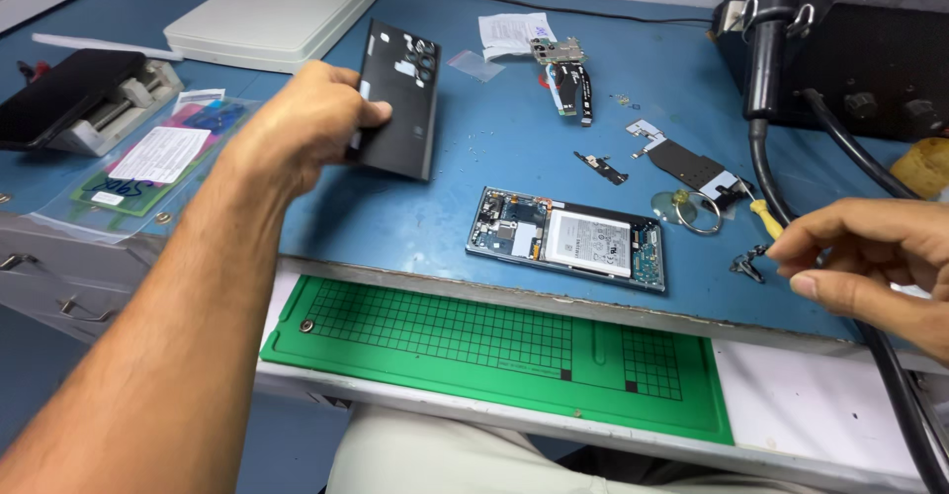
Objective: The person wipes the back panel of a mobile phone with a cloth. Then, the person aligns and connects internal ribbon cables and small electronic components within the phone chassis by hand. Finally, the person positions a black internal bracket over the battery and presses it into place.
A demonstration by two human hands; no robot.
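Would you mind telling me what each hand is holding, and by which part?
The left hand grips the black phone back cover by its lower left edge. The right hand pinches something small; what it is cannot be told.

We see a green grid mat (494, 341) at the bench edge, a white box (272, 9) behind, and a black station (840, 49) at right.

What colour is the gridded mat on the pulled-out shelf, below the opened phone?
Green with a black grid, the gridded mat in the head view.
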